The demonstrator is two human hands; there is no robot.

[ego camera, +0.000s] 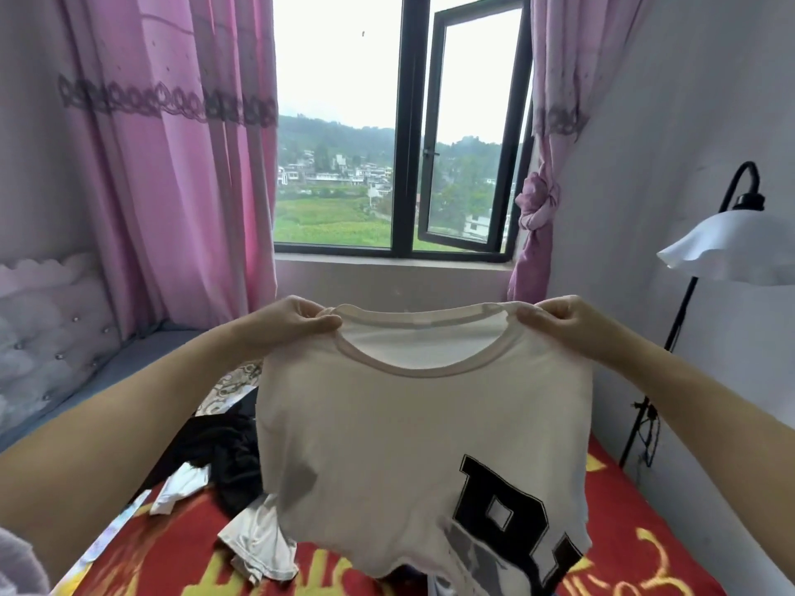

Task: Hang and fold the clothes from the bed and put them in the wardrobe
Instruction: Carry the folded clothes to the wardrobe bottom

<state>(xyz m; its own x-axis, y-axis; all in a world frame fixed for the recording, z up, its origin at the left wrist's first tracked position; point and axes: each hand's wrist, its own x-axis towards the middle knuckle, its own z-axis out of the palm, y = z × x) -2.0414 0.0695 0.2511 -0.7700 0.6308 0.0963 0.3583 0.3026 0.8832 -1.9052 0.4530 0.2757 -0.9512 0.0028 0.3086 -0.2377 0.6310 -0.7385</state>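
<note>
A cream T-shirt (400, 428) with large black letters low on its front hangs in the air in front of me, above the bed. My left hand (297, 322) pinches its left shoulder beside the neckline. My right hand (559, 320) pinches the right shoulder in the same way. The shirt's hem hangs down over the bed and hides what lies behind it. On the red blanket (172, 548) below lie a black garment (228, 462) and a white garment (258, 539), both crumpled.
A padded headboard (47, 337) stands at the left. Pink curtains (172, 144) frame a window (413, 122) with one pane swung open. A floor lamp (727, 247) with a white shade stands at the right by the wall. No wardrobe is in view.
</note>
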